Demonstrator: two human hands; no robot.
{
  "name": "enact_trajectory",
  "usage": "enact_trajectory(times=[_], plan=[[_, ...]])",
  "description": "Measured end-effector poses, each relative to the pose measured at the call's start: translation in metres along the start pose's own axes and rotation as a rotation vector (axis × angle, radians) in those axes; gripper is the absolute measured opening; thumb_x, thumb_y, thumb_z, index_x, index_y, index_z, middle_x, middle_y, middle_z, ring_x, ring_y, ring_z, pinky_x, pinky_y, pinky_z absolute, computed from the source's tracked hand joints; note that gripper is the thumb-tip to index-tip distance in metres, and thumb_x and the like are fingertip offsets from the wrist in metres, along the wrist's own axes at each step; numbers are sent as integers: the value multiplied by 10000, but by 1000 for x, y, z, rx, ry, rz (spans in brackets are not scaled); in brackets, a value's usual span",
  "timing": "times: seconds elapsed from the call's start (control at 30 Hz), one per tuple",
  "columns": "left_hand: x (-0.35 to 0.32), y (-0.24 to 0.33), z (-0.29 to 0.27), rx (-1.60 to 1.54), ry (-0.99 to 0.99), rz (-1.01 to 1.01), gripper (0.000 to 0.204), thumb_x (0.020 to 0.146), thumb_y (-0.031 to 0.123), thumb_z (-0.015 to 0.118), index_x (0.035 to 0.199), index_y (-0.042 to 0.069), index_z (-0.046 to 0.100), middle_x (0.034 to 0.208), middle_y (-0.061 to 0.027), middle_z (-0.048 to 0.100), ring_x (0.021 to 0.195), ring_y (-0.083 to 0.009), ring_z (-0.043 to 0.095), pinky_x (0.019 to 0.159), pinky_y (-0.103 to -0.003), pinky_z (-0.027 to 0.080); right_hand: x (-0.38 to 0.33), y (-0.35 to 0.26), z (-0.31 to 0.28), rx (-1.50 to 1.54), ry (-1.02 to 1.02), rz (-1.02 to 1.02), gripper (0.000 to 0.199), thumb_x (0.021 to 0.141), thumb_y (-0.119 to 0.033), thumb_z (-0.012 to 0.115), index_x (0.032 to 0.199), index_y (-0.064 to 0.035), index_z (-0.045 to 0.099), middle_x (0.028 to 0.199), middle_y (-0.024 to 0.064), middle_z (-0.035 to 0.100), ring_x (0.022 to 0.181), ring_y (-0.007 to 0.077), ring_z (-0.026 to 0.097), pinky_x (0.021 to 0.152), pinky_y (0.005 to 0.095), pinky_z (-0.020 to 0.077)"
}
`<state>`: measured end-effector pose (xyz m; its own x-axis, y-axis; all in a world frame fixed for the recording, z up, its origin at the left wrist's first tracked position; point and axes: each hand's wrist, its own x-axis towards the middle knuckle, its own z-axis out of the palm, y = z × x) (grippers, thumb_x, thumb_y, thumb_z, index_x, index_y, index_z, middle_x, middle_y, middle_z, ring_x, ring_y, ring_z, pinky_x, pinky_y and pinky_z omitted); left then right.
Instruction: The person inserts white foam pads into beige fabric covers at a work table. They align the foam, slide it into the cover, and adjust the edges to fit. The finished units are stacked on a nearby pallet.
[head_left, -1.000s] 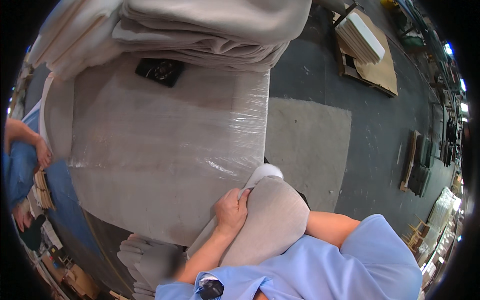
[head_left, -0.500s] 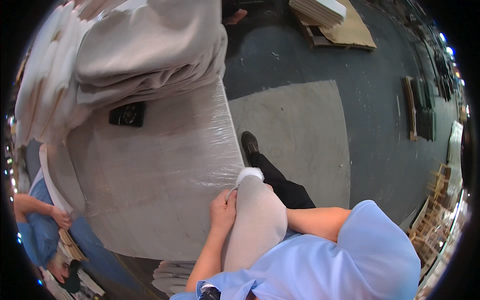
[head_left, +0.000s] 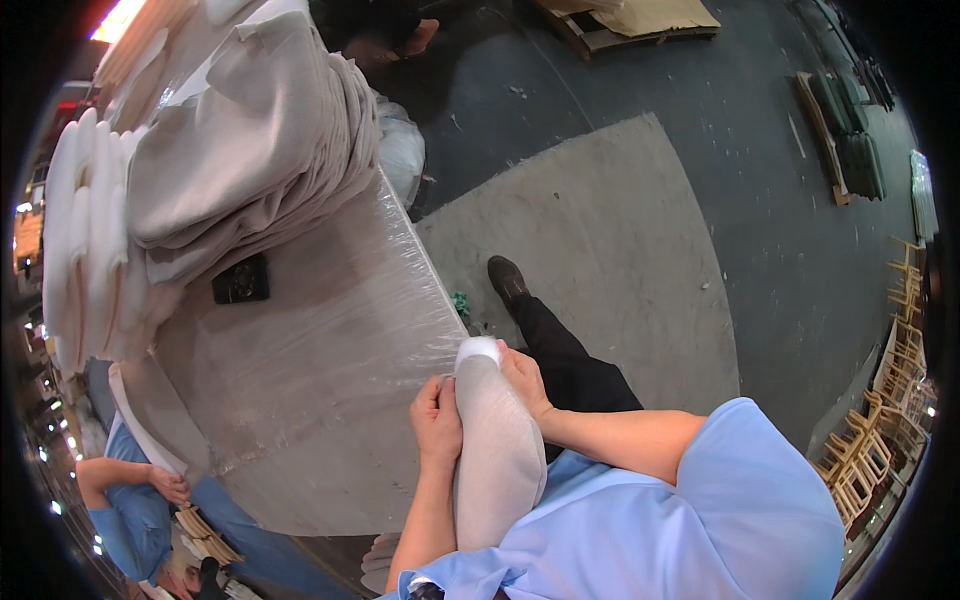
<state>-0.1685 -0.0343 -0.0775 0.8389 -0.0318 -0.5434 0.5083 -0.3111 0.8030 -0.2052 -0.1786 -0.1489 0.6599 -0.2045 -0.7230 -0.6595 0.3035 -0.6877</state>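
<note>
A grey fabric cover (head_left: 497, 440) with white padding (head_left: 478, 347) bulging from its far end rests upright against my body, at the near right corner of the plastic-wrapped table (head_left: 330, 390). On its left side, my left hand (head_left: 437, 420) is closed, fingertips pinching the cover's edge near the padding. My right hand (head_left: 524, 382) is closed around the cover's right edge, close to the white padding; its fingertips are partly hidden. The lower end of the cover disappears against my blue shirt.
A tall stack of grey fabric covers (head_left: 240, 150) stands at the table's far end, beside white padded pieces (head_left: 85, 240). A small black object (head_left: 241, 279) lies before the stack. Another person (head_left: 140, 500) works at the left. Wooden frames (head_left: 860, 450) stand at the right.
My right hand, mostly behind the cover before, now shows on its right side near the padding. The cover stands slimmer and straighter. The whole view has turned somewhat.
</note>
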Motion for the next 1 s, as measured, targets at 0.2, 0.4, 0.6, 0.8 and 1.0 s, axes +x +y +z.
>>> enact_trajectory(times=[0.2, 0.4, 0.6, 0.8, 1.0], plan=[[1, 2, 16, 86, 145, 83, 251, 1076, 160, 637, 891, -10, 654, 761, -48, 641, 718, -116, 539, 654, -315, 461, 5, 22, 1, -119, 69, -248, 406, 1136, -321, 461, 1118, 25, 672, 977, 277, 684, 885, 439, 676, 824, 441, 530], [12, 9, 26, 179, 143, 209, 220, 1046, 139, 655, 884, -9, 643, 779, -125, 627, 718, -255, 589, 685, -384, 477, 3, 35, -13, -145, -41, -404, 335, 1120, -281, 491, 1219, 1, 642, 1037, 242, 715, 932, 441, 697, 845, 445, 550], [14, 17, 28, 234, 136, 256, 201, 1033, 130, 654, 885, -6, 638, 794, -170, 610, 720, -344, 582, 676, -413, 469, -11, 12, -12, -20, -192, -189, 294, 1113, -263, 509, 1186, -9, 638, 1015, 220, 725, 922, 414, 712, 823, 446, 557], [-2, 20, 14, 319, 253, 497, 174, 986, 132, 725, 867, 23, 662, 775, -142, 613, 720, -351, 597, 655, -437, 475, 11, -36, -48, -557, -52, -209, 193, 1072, -198, 613, 1160, -27, 630, 931, 115, 726, 835, 224, 695, 776, 388, 562], [-10, 19, 16, 359, 339, 664, 136, 936, 126, 777, 863, 57, 685, 784, -115, 630, 721, -335, 619, 651, -443, 487, 37, -168, -39, -770, -808, -470, 229, 1053, -144, 600, 1225, -53, 721, 1008, 125, 741, 1000, 216, 690, 908, 356, 527]])
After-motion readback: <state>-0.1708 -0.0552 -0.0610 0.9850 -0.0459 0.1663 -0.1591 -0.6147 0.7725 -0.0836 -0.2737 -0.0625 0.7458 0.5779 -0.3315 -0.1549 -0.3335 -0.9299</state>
